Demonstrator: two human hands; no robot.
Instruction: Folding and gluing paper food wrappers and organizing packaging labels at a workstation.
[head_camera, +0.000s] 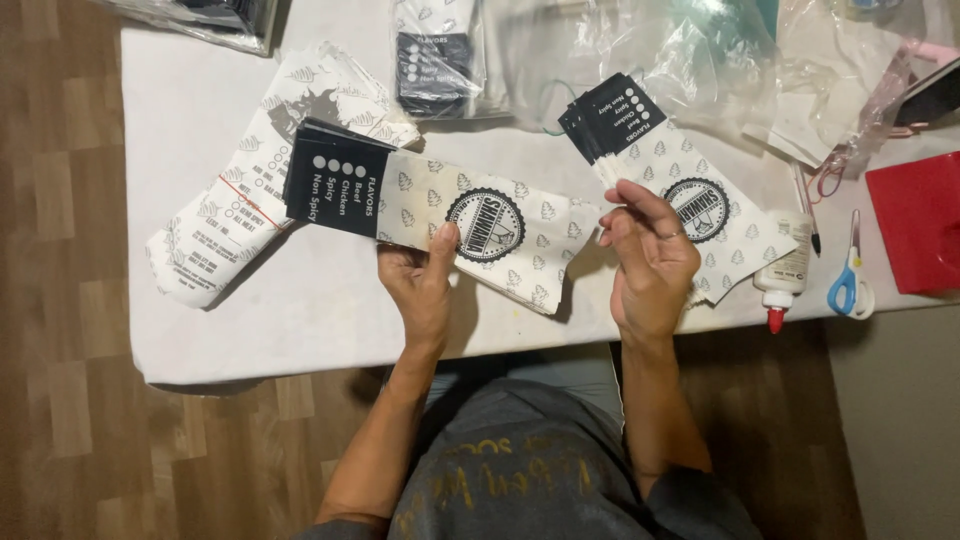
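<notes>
My left hand grips a stack of flat paper sleeves, white with a leaf print, a round dark emblem and a black end; my thumb presses on top by the emblem. My right hand is raised just to the right of that stack, fingers bent and loosely apart, holding nothing. Behind my right hand a second fanned stack of the same sleeves lies on the white table.
A bundle of sleeves bound with a rubber band lies at the left. Clear plastic bags and a bagged pack sit at the back. A glue bottle, blue-handled scissors, a pen and a red box are at the right.
</notes>
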